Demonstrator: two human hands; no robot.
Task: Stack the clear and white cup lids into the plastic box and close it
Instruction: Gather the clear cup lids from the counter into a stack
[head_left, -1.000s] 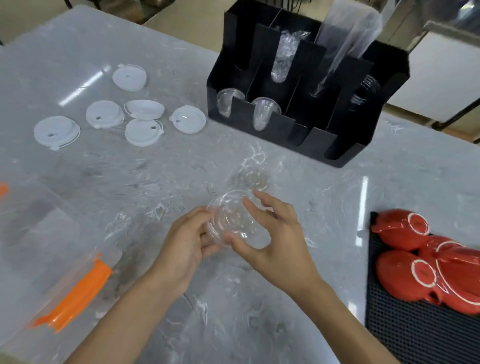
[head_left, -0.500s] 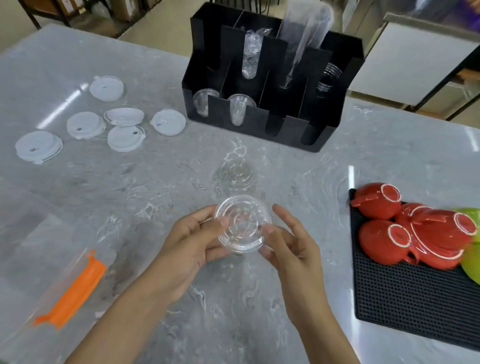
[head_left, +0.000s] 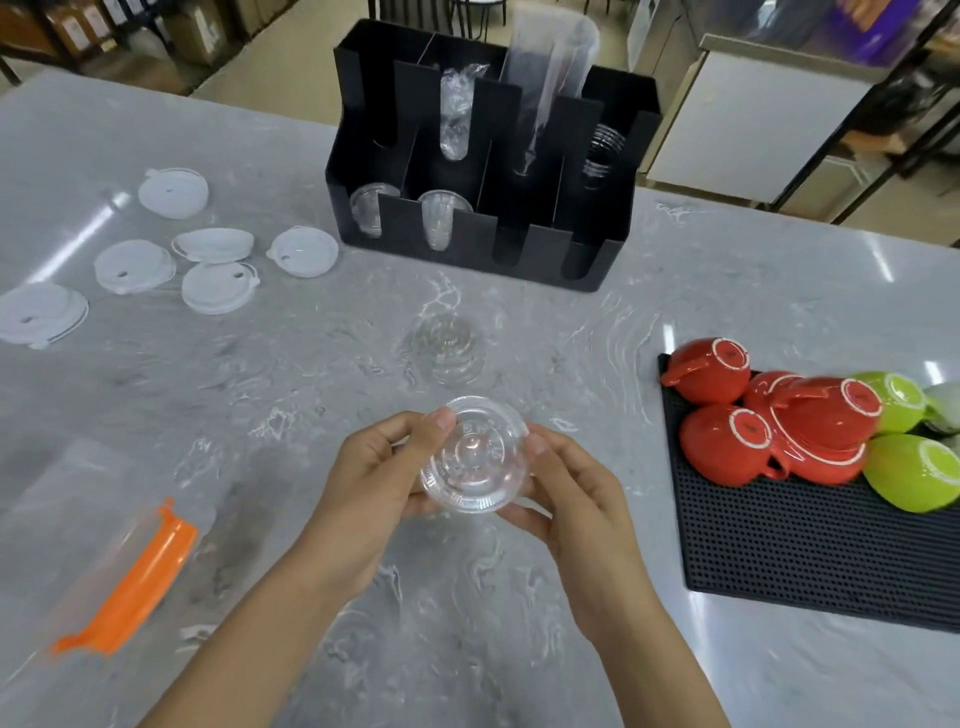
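Both hands, left (head_left: 382, 480) and right (head_left: 574, 493), are now gripping the round clear plastic lids (head_left: 474, 454), fingers clamped rim-side; squaring edges should help nesting.

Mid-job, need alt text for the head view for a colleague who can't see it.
Both hands, left hand and right hand, hold a clear lid above a grey marble table. Six white lids lie far left, another clear lid stack sits just ahead, and the plastic box with its orange latch is near left.

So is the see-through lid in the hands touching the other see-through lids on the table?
Apart. The head view shows the clear lid held up by both hands, with bare table between it and the clear stack behind.
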